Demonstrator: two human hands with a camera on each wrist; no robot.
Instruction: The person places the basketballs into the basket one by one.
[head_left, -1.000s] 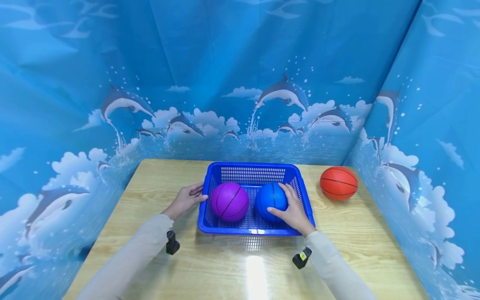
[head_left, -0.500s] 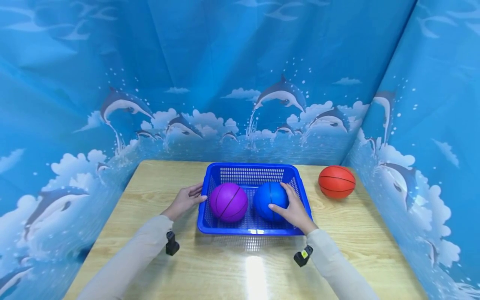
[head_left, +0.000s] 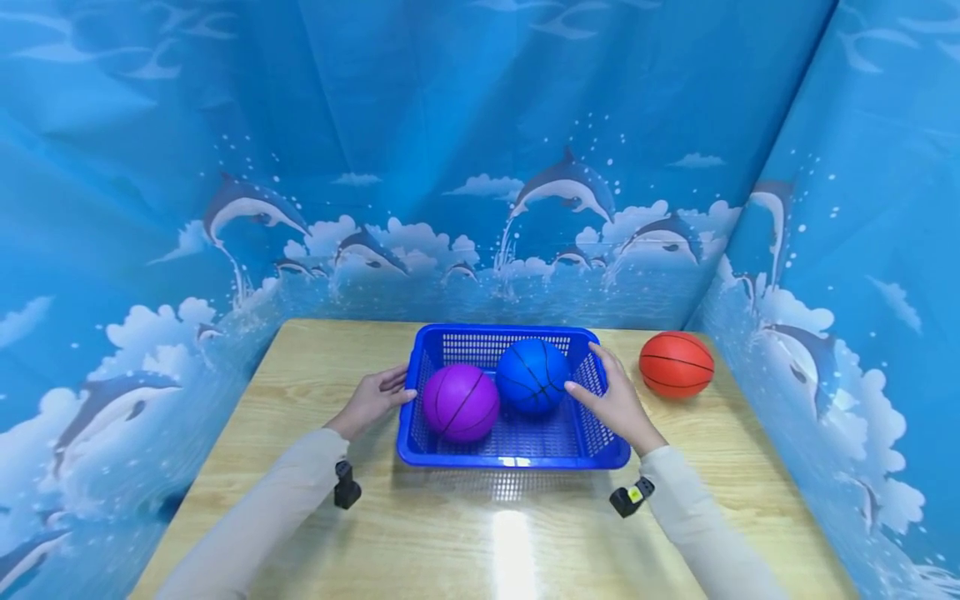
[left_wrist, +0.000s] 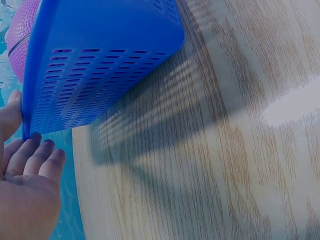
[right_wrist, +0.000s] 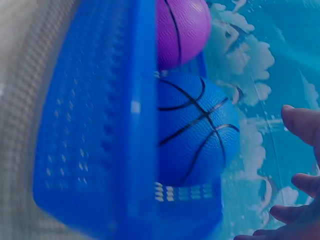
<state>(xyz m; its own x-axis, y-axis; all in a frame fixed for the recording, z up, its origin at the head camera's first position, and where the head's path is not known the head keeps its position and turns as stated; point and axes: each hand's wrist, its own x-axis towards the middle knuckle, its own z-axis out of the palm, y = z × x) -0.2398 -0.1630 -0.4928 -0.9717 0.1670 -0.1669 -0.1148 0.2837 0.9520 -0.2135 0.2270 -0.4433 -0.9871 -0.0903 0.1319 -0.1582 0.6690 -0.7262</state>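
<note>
My left hand (head_left: 372,398) rested against the left wall of the blue basket (head_left: 517,454), fingers (left_wrist: 31,155) straight and relaxed, gripping nothing. My right hand (head_left: 617,402) hovered over the basket's right rim, fingers (right_wrist: 302,124) spread loosely, just beside the blue ball (head_left: 533,375) without holding it. That ball sat inside the basket, touching the purple ball (head_left: 461,402). The orange ball (head_left: 676,364) lay on the bench (head_left: 480,533), right of the basket.

Two balls sit side by side in the basket (head_left: 512,457) mid-worktop (head_left: 450,542), a third ball (head_left: 676,364) lies apart to its right, one hand at each basket side.
</note>
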